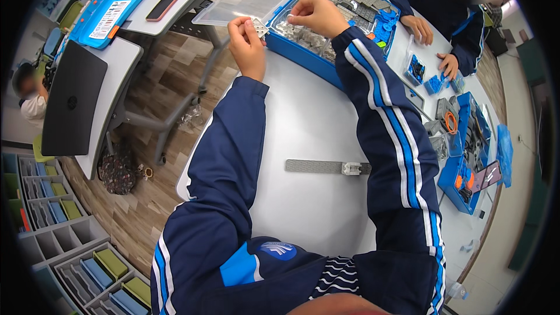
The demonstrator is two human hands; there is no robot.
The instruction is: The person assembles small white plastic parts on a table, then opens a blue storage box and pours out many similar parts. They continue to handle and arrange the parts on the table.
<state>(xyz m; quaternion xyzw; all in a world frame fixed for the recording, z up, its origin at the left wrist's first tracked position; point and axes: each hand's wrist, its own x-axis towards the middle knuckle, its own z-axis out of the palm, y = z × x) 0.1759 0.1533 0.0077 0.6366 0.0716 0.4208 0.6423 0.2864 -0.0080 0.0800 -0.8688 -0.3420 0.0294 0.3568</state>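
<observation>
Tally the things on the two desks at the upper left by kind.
Closed dark laptop: 1
Blue tray with a printed card: 1
Phone, lying flat: 1
Total: 3

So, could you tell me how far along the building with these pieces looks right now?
Early on. One long grey strip with a small white block on it lies on the table. The left hand holds a small pale plate; the right hand picks in the blue parts box, full of grey pieces.
</observation>
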